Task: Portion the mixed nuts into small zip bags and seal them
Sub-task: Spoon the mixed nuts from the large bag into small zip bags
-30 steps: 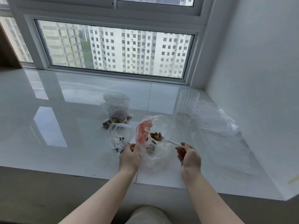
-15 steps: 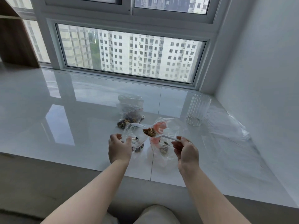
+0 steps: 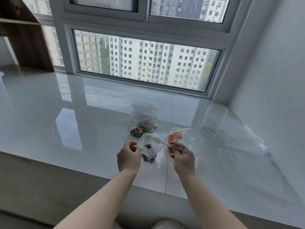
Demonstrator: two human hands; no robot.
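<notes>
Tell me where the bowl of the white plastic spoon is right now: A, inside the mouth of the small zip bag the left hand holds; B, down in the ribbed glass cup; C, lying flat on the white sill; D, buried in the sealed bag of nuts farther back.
A: the white plastic spoon, pinched by the right hand, reaches into the open small zip bag held by the left hand.

small zip bag: open, few nuts | filled bag: behind, on counter

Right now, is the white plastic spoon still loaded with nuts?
No, the white plastic spoon looks empty, its bowl inside the small clear zip bag.
</notes>
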